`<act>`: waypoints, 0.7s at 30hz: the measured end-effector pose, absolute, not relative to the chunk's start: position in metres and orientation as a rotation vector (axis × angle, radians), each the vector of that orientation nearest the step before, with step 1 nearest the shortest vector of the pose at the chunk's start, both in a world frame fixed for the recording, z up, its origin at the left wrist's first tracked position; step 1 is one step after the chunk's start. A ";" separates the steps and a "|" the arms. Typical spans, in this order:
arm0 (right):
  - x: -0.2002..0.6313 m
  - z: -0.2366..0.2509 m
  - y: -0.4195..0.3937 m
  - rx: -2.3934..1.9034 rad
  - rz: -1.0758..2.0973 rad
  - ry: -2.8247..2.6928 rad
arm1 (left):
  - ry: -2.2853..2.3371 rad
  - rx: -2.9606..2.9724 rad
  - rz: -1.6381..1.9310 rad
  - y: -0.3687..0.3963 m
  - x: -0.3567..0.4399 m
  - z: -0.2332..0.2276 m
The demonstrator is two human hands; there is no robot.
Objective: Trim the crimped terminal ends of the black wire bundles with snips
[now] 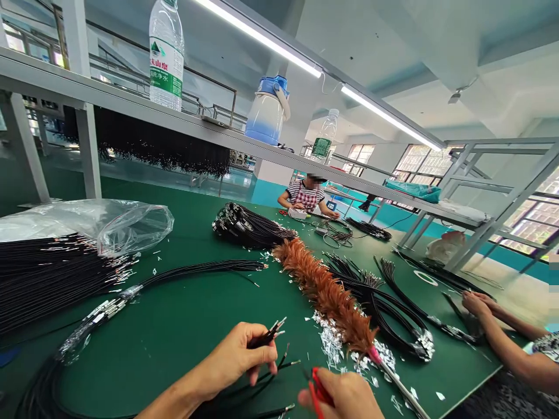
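My left hand, at the lower middle, is closed around a small bunch of black cables with bare, pale ends pointing up and right. More loose black cable ends lie just below and right of it. My right hand, at the bottom edge, is closed on a red-handled tool with a small dark tip; blur hides its exact kind. The tool's tip stands apart from the held cables. A thick cable bundle wrapped in clear film curves along the left, its thinner end reaching the middle.
A brown feather duster lies across the green table among white scraps. Cable bundles and a plastic bag lie around. Bottles and a jug stand overhead. Another person's hands work at right; someone sits opposite.
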State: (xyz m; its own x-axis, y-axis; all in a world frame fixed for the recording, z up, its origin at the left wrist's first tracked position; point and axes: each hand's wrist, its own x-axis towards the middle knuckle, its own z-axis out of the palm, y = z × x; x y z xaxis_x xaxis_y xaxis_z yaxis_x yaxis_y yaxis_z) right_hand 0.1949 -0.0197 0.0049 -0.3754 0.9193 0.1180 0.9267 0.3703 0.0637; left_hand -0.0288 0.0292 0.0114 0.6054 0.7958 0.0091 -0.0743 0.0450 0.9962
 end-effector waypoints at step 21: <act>0.129 -0.005 -0.006 -1.166 1.328 -0.926 | 0.765 1.198 0.788 0.026 -0.026 0.011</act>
